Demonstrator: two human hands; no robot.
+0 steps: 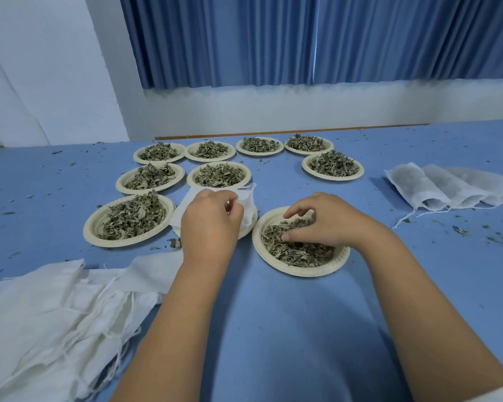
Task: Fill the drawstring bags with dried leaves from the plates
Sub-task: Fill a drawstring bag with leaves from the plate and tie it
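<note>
Drawstring bag point(246, 202) pinched by left hand point(211, 217); right hand point(323, 220) (curled) grips dried leaves point(296, 252) on plate point(302, 273).

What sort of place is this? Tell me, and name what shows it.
Probably a makeshift packing workroom. A long blue-covered table holds many paper plates of dried leaves. A heap of empty drawstring bags lies at the near left, and filled bags lie at the right.

No writing, label, brand, number or sign can be read on the plates point(299, 271), the bags point(41, 314), the table point(273, 329) or the curtain point(244, 39) beyond the fingers point(296, 210).
</note>
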